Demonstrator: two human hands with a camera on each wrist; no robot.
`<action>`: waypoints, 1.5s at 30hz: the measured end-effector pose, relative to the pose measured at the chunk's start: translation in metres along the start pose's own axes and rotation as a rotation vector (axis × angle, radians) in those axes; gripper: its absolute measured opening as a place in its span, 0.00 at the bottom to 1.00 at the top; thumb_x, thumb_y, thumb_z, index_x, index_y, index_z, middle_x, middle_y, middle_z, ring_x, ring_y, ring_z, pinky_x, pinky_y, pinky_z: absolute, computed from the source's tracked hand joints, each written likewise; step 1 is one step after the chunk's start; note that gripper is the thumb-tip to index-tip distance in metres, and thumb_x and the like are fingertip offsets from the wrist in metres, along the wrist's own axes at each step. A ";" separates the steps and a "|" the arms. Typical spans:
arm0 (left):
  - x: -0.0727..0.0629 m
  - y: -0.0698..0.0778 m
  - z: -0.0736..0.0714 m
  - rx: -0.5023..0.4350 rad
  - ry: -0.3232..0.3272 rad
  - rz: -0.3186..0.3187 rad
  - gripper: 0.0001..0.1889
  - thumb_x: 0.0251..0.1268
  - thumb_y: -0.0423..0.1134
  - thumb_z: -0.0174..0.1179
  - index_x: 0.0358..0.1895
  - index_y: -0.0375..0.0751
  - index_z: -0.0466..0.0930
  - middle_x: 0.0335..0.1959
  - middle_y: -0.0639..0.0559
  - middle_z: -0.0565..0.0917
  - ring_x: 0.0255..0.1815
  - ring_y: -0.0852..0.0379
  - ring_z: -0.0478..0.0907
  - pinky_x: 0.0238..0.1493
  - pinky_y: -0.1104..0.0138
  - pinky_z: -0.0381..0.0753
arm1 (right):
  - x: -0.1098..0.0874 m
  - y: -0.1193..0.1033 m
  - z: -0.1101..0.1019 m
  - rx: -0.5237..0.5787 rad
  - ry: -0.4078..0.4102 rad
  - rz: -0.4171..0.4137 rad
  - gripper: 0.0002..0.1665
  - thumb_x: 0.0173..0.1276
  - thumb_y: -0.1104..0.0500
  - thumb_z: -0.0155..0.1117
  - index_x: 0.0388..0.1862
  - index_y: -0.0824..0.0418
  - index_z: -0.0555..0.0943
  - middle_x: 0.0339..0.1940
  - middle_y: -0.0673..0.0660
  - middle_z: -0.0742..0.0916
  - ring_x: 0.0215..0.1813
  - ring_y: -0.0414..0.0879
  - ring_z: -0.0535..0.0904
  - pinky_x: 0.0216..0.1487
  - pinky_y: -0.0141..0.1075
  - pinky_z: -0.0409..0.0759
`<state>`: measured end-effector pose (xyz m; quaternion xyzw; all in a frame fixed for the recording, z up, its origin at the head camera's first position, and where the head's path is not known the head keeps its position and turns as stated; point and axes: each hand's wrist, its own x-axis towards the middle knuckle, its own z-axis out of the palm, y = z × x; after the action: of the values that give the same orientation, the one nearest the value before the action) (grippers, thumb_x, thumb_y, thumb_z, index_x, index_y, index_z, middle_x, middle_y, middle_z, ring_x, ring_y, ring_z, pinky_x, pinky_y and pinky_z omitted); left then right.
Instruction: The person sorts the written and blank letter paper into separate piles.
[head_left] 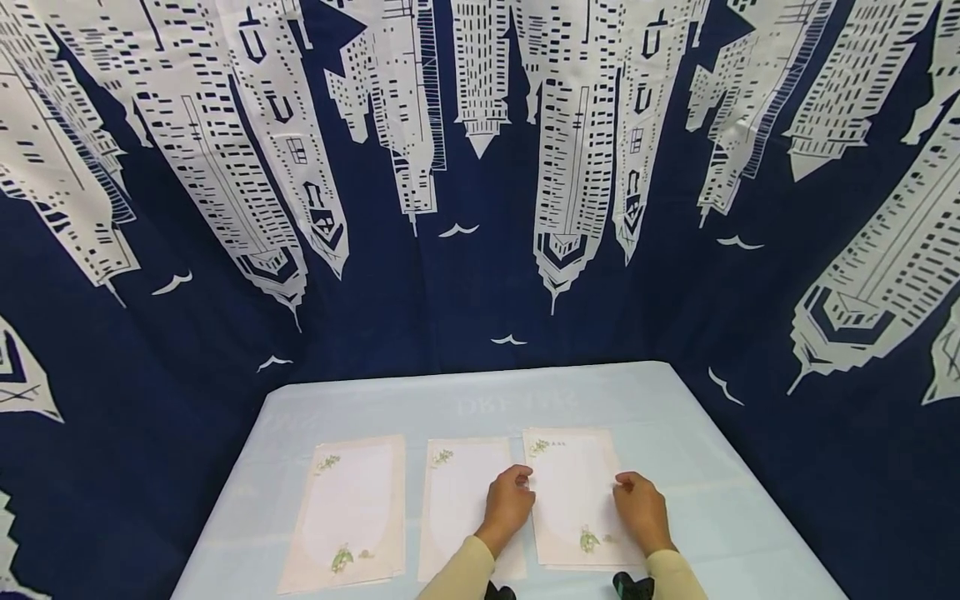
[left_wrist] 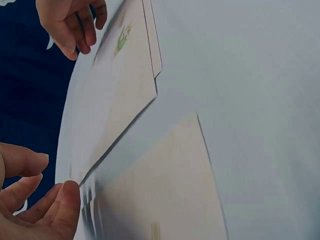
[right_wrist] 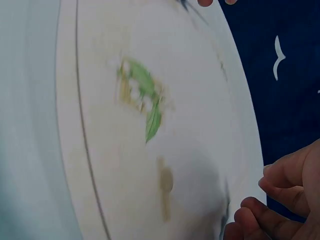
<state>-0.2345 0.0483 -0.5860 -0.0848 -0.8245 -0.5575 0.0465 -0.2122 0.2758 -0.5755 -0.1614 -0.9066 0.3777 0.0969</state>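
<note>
Three piles of printed stationery paper lie on the table, each with a pale pink border and green leaf motifs. My left hand (head_left: 508,507) is over the right part of the middle paper (head_left: 450,508), its fingertips right at the left edge of the right paper (head_left: 573,492). On the opposite side, my right hand (head_left: 643,508) has loosely bent fingers close to that paper's right edge. In the left wrist view, a gap shows between the left hand's thumb and fingers (left_wrist: 67,205). A slightly offset sheet edge (right_wrist: 82,125) runs under the top sheet in the right wrist view.
The left paper pile (head_left: 348,508) lies farther left, its sheets slightly uneven. A pale blue-white cloth (head_left: 712,483) covers the table. Behind and around it hangs a dark blue curtain (head_left: 420,308) with white building prints. Dark wrist devices (head_left: 632,586) show at the bottom.
</note>
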 end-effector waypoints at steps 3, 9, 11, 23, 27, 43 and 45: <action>-0.001 -0.005 -0.011 0.005 0.008 0.020 0.16 0.51 0.21 0.64 0.47 0.31 0.84 0.39 0.43 0.85 0.36 0.52 0.84 0.38 0.65 0.83 | -0.004 -0.010 0.000 0.023 0.000 -0.037 0.15 0.70 0.64 0.58 0.49 0.74 0.82 0.43 0.71 0.86 0.47 0.65 0.83 0.48 0.57 0.79; -0.007 -0.012 -0.041 0.017 0.030 0.020 0.16 0.54 0.23 0.65 0.48 0.31 0.84 0.39 0.42 0.85 0.36 0.52 0.85 0.37 0.65 0.83 | -0.015 -0.037 0.008 0.073 -0.027 -0.081 0.16 0.72 0.62 0.59 0.51 0.72 0.83 0.43 0.67 0.87 0.47 0.63 0.84 0.46 0.54 0.82; -0.011 -0.014 -0.052 0.032 0.043 0.010 0.16 0.55 0.24 0.67 0.49 0.30 0.83 0.40 0.42 0.85 0.37 0.50 0.85 0.38 0.64 0.83 | -0.019 -0.045 0.017 0.081 -0.037 -0.101 0.15 0.71 0.63 0.60 0.50 0.72 0.83 0.42 0.65 0.88 0.45 0.60 0.84 0.44 0.51 0.82; -0.038 -0.025 -0.101 0.187 0.189 -0.171 0.17 0.65 0.29 0.61 0.55 0.25 0.77 0.51 0.28 0.79 0.55 0.26 0.75 0.56 0.39 0.74 | -0.055 -0.078 0.078 0.096 -0.234 -0.181 0.17 0.66 0.62 0.66 0.50 0.71 0.82 0.43 0.63 0.88 0.46 0.59 0.85 0.44 0.49 0.85; -0.038 -0.025 -0.108 0.202 0.155 -0.211 0.17 0.67 0.29 0.55 0.55 0.20 0.75 0.50 0.24 0.79 0.55 0.24 0.75 0.56 0.39 0.74 | -0.060 -0.083 0.085 0.053 -0.247 -0.223 0.17 0.66 0.62 0.67 0.50 0.72 0.82 0.44 0.66 0.87 0.48 0.62 0.85 0.47 0.53 0.84; -0.038 -0.027 -0.126 0.149 0.192 -0.295 0.21 0.68 0.35 0.57 0.57 0.20 0.75 0.57 0.22 0.77 0.62 0.25 0.72 0.61 0.39 0.72 | -0.069 -0.099 0.102 0.023 -0.227 -0.244 0.18 0.64 0.61 0.69 0.49 0.70 0.83 0.43 0.67 0.87 0.46 0.62 0.85 0.45 0.52 0.84; -0.038 -0.027 -0.128 0.149 0.192 -0.296 0.21 0.68 0.35 0.58 0.57 0.20 0.75 0.58 0.22 0.77 0.62 0.25 0.72 0.61 0.39 0.72 | -0.069 -0.100 0.104 0.025 -0.229 -0.231 0.19 0.63 0.61 0.69 0.50 0.71 0.82 0.42 0.67 0.87 0.45 0.62 0.85 0.44 0.53 0.84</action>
<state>-0.2050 -0.0830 -0.5693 0.0947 -0.8588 -0.5011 0.0485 -0.2009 0.1162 -0.5795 -0.0107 -0.9194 0.3915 0.0375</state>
